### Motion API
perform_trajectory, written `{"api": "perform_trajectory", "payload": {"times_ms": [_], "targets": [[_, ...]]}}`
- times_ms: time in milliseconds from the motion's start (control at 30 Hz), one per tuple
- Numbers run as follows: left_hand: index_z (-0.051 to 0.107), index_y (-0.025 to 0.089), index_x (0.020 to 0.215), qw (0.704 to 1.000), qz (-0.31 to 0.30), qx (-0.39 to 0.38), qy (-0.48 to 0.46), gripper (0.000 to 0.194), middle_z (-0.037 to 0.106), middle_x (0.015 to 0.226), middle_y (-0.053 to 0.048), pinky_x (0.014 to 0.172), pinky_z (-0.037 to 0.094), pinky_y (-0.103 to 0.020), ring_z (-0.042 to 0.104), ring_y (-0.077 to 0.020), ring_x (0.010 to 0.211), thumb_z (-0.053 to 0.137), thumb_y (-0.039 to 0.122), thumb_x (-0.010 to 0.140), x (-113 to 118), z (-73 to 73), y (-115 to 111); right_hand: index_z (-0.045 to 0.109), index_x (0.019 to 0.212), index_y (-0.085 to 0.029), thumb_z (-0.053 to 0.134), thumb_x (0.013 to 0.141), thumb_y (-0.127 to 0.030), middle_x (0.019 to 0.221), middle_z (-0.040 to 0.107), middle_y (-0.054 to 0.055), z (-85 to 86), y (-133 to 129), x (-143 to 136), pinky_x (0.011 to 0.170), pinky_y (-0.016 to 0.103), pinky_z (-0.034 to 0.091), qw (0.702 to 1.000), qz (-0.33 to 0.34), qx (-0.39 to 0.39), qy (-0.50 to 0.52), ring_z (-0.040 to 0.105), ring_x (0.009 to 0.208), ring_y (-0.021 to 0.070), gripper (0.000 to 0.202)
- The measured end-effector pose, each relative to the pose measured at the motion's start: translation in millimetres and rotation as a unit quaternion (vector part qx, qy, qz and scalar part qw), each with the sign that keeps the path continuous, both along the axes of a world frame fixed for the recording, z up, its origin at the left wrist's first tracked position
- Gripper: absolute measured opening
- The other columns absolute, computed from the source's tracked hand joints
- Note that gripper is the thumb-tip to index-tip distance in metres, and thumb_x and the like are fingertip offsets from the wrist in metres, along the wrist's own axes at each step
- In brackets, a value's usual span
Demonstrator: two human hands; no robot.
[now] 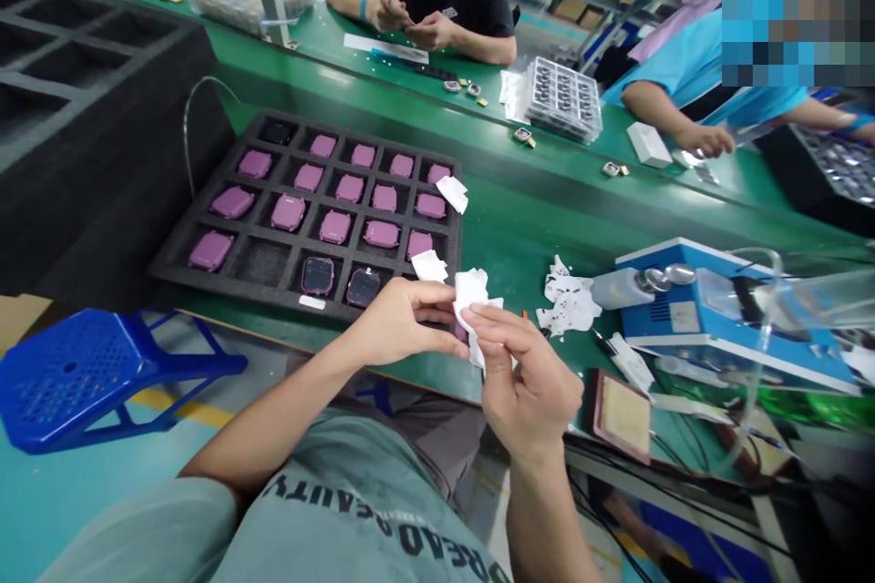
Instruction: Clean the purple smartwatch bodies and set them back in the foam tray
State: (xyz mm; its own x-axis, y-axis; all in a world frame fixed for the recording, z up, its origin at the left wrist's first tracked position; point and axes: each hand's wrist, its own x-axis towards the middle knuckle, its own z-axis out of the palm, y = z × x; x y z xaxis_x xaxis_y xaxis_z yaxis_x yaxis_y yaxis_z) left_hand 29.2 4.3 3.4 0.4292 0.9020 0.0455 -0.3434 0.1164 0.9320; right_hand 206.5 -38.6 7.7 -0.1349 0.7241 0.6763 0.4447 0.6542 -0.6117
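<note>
Between my hands is a purple watch case (462, 331), mostly hidden by fingers and a white wipe. My left hand (403, 323) pinches the case from its left side. Pressed against it by my right hand (523, 364) is the white wipe (471, 291). Just left of them lies a black foam tray (256, 264) with purple watch cases (334, 226) in most compartments. Two in the front row, including one watch (318, 276), show dark screens upward. Scraps of white wipe (429, 266) rest on the tray's right edge.
A stack of black foam trays (102, 137) stands at left, above a blue stool (88, 373). To the right are a crumpled spotted wipe (571, 299), a pump bottle (622, 287), a blue machine (725, 319) and a sponge pad (621, 414). Two co-workers sit across the green bench.
</note>
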Motion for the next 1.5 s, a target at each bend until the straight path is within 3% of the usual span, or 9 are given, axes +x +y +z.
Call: {"api": "perform_trajectory", "payload": {"times_ms": [200, 500, 767, 1033, 1133, 1200, 1333, 1433, 1500], "targets": [[0.084, 0.013, 0.096, 0.998, -0.015, -0.059, -0.019, 0.058, 0.083, 0.099, -0.009, 0.097, 0.063, -0.041, 0.079, -0.0269, 0.094, 0.104, 0.017, 0.042, 0, 3.2, 0, 0.072, 0.103, -0.024, 0.061, 0.098, -0.006, 0.099, 0.083, 0.003, -1.1, -1, 2, 0.105, 0.049, 0.061, 0.995, 0.03, -0.037, 0.085, 0.078, 0.105, 0.0218, 0.022], [0.083, 0.014, 0.084, 0.995, -0.017, -0.096, -0.007, 0.051, 0.082, 0.082, -0.006, 0.083, 0.065, -0.035, 0.077, -0.0203, 0.074, 0.105, 0.02, 0.038, 2, 11.1, 1, 0.068, 0.099, -0.024, 0.061, 0.102, -0.016, 0.094, 0.083, 0.003, -3.4, 5, 2, 0.11, 0.058, 0.057, 0.972, 0.09, -0.077, 0.203, 0.078, 0.103, 0.0232, 0.011], [0.08, 0.013, 0.074, 0.993, -0.003, -0.113, -0.026, 0.042, 0.078, 0.072, -0.003, 0.069, 0.059, -0.028, 0.071, -0.015, 0.065, 0.104, 0.019, 0.041, 2, 11.8, 4, 0.066, 0.101, -0.026, 0.061, 0.103, -0.02, 0.093, 0.083, 0.001, -6.1, 7, 7, 0.114, 0.066, 0.052, 0.982, 0.099, -0.025, 0.159, 0.079, 0.1, 0.0233, 0.008], [0.081, 0.01, 0.087, 0.985, 0.045, -0.164, -0.034, 0.058, 0.079, 0.078, -0.006, 0.071, 0.06, -0.028, 0.072, -0.0152, 0.07, 0.107, 0.026, 0.038, -1, 8.0, 5, 0.065, 0.101, -0.025, 0.057, 0.103, -0.014, 0.09, 0.082, 0.0, -11.8, 4, 11, 0.112, 0.059, 0.055, 0.991, 0.093, 0.036, 0.086, 0.078, 0.099, 0.0203, 0.014], [0.083, 0.012, 0.092, 0.984, 0.048, -0.158, -0.07, 0.055, 0.08, 0.081, -0.007, 0.076, 0.061, -0.029, 0.073, -0.0148, 0.071, 0.106, 0.032, 0.047, -4, 7.0, 5, 0.066, 0.098, -0.026, 0.057, 0.102, -0.014, 0.09, 0.081, 0.0, -21.2, 0, 17, 0.11, 0.057, 0.056, 0.996, 0.077, 0.011, 0.05, 0.077, 0.1, 0.02, 0.016], [0.084, 0.013, 0.095, 0.984, 0.048, -0.153, -0.079, 0.057, 0.081, 0.086, -0.008, 0.077, 0.06, -0.028, 0.075, -0.0153, 0.075, 0.106, 0.033, 0.047, -7, 6.1, 5, 0.068, 0.096, -0.024, 0.059, 0.102, -0.018, 0.091, 0.08, 0.001, -26.3, -3, 21, 0.106, 0.051, 0.058, 0.992, 0.019, -0.049, 0.113, 0.076, 0.097, 0.0196, 0.013], [0.084, 0.017, 0.104, 0.99, 0.046, -0.111, -0.069, 0.059, 0.083, 0.1, -0.009, 0.08, 0.061, -0.028, 0.077, -0.0184, 0.085, 0.106, 0.03, 0.05, -12, 6.7, 6, 0.072, 0.093, -0.022, 0.074, 0.095, -0.035, 0.081, 0.071, 0.0, -25.3, -3, 24, 0.069, 0.027, 0.056, 0.913, -0.101, -0.212, 0.335, 0.067, 0.071, 0.0134, 0.013], [0.084, 0.021, 0.11, 0.994, 0.044, -0.073, -0.069, 0.061, 0.082, 0.109, -0.008, 0.08, 0.061, -0.027, 0.078, -0.0195, 0.087, 0.105, 0.027, 0.053, -15, 9.7, 8, 0.073, 0.093, -0.021, 0.083, 0.085, -0.044, 0.074, 0.064, -0.002, -18.0, 3, 22, 0.054, 0.022, 0.044, 0.845, -0.088, -0.286, 0.442, 0.057, 0.061, 0.0108, 0.026], [0.083, 0.024, 0.113, 0.995, 0.041, -0.057, -0.072, 0.062, 0.082, 0.107, -0.006, 0.08, 0.062, -0.025, 0.078, -0.0184, 0.086, 0.104, 0.026, 0.054, -17, 11.3, 9, 0.073, 0.098, -0.021, 0.086, 0.081, -0.046, 0.072, 0.064, -0.002, -14.0, 8, 20, 0.051, 0.021, 0.041, 0.822, -0.077, -0.307, 0.474, 0.054, 0.058, 0.0101, 0.033]]}}
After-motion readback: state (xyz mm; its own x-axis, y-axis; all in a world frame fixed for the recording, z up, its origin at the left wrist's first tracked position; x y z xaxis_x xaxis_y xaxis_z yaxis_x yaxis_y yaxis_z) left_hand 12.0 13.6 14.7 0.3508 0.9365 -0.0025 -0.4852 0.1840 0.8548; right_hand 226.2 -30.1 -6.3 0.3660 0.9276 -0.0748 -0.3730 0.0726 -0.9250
